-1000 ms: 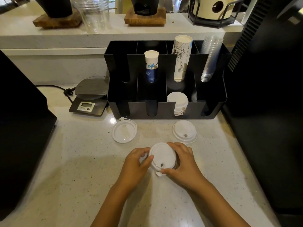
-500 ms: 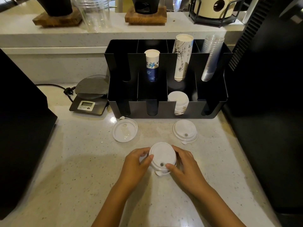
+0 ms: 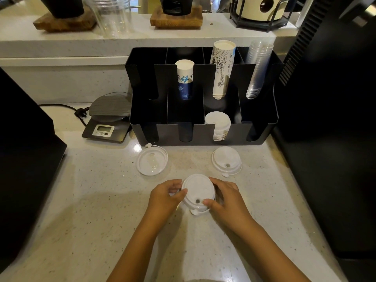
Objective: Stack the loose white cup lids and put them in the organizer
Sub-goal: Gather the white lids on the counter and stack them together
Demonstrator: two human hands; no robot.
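Observation:
A small stack of white cup lids (image 3: pixel 198 190) rests on the counter between my hands, top side up with its sip hole toward me. My left hand (image 3: pixel 165 195) grips its left edge and my right hand (image 3: pixel 225 197) grips its right edge. One loose lid (image 3: pixel 151 162) lies upside down to the upper left. Another lid (image 3: pixel 226 160) lies top side up to the upper right. The black organizer (image 3: pixel 262 131) stands behind them, and a stack of white lids (image 3: pixel 217 122) sits in its front row, third slot from the left.
The organizer's back row holds paper cups (image 3: pixel 184 78), a taller paper cup stack (image 3: pixel 222 64) and clear plastic cups (image 3: pixel 257 66). A digital scale (image 3: pixel 107 119) with a cord sits left of it. Black machines flank the counter on both sides (image 3: pixel 22 159) (image 3: pixel 329 139).
My right thumb has shifted slightly along the stack's near edge beside the sip hole. The stack and the two loose lids stay in place.

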